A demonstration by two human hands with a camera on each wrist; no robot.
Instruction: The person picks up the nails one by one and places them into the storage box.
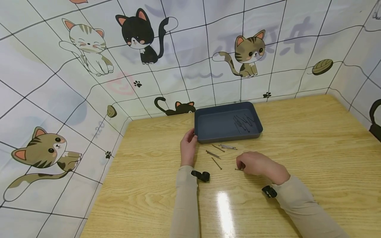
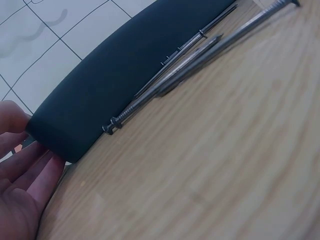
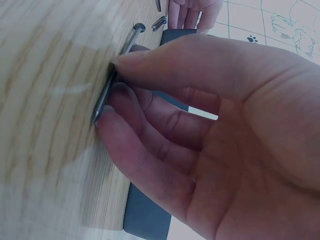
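My right hand (image 1: 257, 163) is low over the table, and its thumb and fingertips pinch a nail (image 3: 131, 41) close to the wood. In the head view only a short end of that nail shows beside the fingers. A dark blue-grey rectangular tray (image 1: 220, 137) stands farther back, with several thin nails (image 1: 242, 123) lying in its right half. My left hand (image 1: 188, 145) rests at the tray's front left corner, fingers touching its outer wall. Between the hands and in front of the tray, several loose nails (image 1: 216, 163) lie on the wood.
The light wooden table (image 1: 143, 178) meets a wall covering (image 1: 190, 76) printed with cats and grid lines, right behind the tray. Black wrist cameras (image 1: 202, 176) are strapped over both sleeves. A bright reflection lies on the table between the forearms.
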